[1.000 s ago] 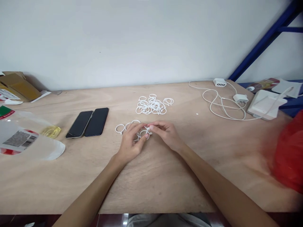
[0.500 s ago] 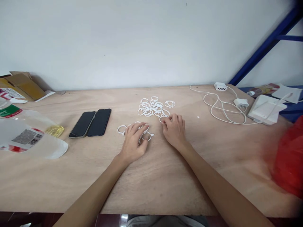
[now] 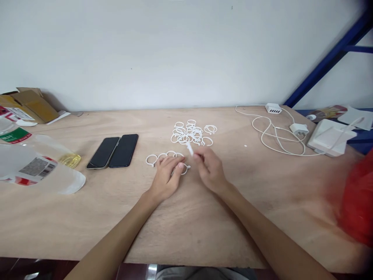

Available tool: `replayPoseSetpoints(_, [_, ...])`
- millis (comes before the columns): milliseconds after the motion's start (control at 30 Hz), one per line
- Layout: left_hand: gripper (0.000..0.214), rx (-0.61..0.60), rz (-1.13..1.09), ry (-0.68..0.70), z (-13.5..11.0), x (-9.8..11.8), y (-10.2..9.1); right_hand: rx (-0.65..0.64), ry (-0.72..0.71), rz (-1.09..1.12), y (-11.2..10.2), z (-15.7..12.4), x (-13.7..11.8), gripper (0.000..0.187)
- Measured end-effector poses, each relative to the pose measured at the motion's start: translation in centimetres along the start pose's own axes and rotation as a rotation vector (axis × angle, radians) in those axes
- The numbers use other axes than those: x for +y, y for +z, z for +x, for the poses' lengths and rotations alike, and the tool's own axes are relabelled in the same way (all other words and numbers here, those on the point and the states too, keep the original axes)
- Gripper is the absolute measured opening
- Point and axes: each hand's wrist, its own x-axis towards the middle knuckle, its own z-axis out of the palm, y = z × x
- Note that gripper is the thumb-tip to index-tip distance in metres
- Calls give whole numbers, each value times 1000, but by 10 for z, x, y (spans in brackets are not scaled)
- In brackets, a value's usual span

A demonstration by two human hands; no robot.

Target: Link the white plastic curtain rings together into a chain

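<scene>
A heap of small white plastic rings (image 3: pixel 192 133) lies on the wooden table (image 3: pixel 186 217) toward the back. In front of it runs a short chain of joined white rings (image 3: pixel 157 158). My left hand (image 3: pixel 166 175) rests on the right end of that chain, fingers curled down over the rings. My right hand (image 3: pixel 210 169) is just to its right, lifted a little and blurred, pinching one white ring (image 3: pixel 190 148) at its fingertips between the heap and the chain.
Two dark phones (image 3: pixel 113 151) lie side by side left of the chain. A clear plastic bottle (image 3: pixel 35 168) lies at the far left near a cardboard box (image 3: pixel 26 104). White chargers and cables (image 3: pixel 279 130) sit at the back right, with something red (image 3: pixel 357 202) at the right edge.
My right hand went from the chain to the heap, took a ring and has come back toward my left hand. The left hand stayed on the chain.
</scene>
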Motion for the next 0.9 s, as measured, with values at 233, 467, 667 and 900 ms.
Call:
replayPoseSetpoints(233, [43,39,-480,-174,4,3,1,-190,-349,-41,14,-10,-11,20])
replayPoseSetpoints(467, [39,109,-373,-100,1,0,2,78,198,252,8,-4,-7,18])
replayPoseSetpoints(667, [43,62,-328,63,-1,-5,5,-60,402,563,11,0,-4,16])
replayPoseSetpoints(900, [34,7,-263,84,-2,-1,4,39,250,335,12,-3,-12,19])
